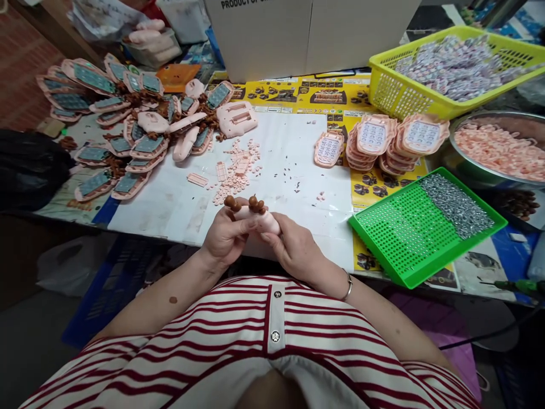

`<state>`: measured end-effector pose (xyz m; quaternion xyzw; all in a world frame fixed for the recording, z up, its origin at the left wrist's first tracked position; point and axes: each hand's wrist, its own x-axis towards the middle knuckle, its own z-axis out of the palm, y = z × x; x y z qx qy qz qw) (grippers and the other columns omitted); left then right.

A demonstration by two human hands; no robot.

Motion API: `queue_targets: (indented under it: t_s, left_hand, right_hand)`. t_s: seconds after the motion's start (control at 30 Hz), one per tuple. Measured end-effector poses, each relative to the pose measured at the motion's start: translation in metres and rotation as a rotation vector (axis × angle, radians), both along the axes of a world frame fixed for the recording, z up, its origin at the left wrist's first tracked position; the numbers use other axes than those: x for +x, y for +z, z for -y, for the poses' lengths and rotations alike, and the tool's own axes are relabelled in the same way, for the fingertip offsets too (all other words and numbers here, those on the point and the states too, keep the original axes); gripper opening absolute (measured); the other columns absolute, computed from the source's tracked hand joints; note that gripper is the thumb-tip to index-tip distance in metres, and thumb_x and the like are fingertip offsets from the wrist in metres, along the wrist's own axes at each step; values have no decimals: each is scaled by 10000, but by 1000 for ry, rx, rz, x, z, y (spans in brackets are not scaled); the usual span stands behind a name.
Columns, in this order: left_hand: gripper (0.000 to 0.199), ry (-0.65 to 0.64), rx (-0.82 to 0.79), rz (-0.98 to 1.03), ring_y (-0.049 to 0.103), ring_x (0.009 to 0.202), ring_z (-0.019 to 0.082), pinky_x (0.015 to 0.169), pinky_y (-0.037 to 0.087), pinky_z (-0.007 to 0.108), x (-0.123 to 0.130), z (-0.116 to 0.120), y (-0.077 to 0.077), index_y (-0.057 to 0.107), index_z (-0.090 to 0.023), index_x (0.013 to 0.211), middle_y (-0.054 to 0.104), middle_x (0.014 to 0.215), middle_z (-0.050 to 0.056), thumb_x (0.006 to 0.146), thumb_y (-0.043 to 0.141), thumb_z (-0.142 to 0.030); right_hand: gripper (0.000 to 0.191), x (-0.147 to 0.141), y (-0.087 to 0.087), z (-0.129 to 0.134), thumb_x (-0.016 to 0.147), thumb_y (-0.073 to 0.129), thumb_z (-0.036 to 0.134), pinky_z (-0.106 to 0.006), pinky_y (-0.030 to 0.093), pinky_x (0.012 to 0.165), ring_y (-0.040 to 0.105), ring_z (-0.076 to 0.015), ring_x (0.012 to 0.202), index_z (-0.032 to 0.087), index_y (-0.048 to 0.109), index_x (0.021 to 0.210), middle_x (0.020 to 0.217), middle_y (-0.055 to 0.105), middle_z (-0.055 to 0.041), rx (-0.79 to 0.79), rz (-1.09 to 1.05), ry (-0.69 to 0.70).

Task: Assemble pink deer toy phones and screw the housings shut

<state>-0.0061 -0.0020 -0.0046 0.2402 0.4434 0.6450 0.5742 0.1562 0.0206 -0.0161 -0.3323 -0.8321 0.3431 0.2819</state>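
Close in front of my body, both hands grip one pale pink plastic toy shell (269,222) with brown knobbed pieces (256,204) sticking up from its far edge. My left hand (227,234) is wrapped round its left end, thumb across the near side. Round the right end closes my right hand (296,243), thumb pressed on the shell. Much of the shell is hidden by my fingers. Just beyond my hands, small pink plastic rings and strips (236,173) lie scattered on the white sheet (281,142).
At the left lie many pink shells with grey-green boards (142,145). On the right are stacked pink keypad panels (374,136), a green tray (395,227) with small metal screws, a yellow basket (383,85) and a metal bowl (457,162) of pink parts. A cardboard box (306,40) stands behind.
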Motion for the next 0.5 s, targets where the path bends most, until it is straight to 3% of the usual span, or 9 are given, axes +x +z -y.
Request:
queue_targets:
  t_s: [0.2,0.37,0.43,0.5]
  left_hand:
    - [395,15,108,-266,736,924,205,840,592,306,6,5,-3,777,-180,977,790,1015,79,696,908,-426]
    - [401,95,173,-456,720,720,186,656,588,282,10,6,3,798,-153,944,795,885,76,698,897,-453]
    - [428,61,188,-474,746,808,213,703,603,296,12,4,8,789,-149,1012,802,969,99,740,862,-472]
    - [481,14,214,-503,739,1046,254,868,599,321,13,3,11,757,-157,1150,776,1179,131,780,835,-454]
  right_hand:
    - [326,4,-17,-4,980,546,468,-328,548,729,637,-170,776,229,545,1202,960,691,-39,-284,-340,-81]
    - [313,-2,-32,3,940,627,477,-312,547,762,640,-155,831,262,550,1154,988,665,-18,-339,-552,-119]
    - [339,-6,-33,2,908,679,479,-304,559,813,648,-148,881,276,576,1159,1037,674,-14,-393,-664,-157]
    - [350,-9,-33,0,885,705,501,-294,571,844,657,-139,917,292,598,1145,1058,686,-2,-524,-788,-190]
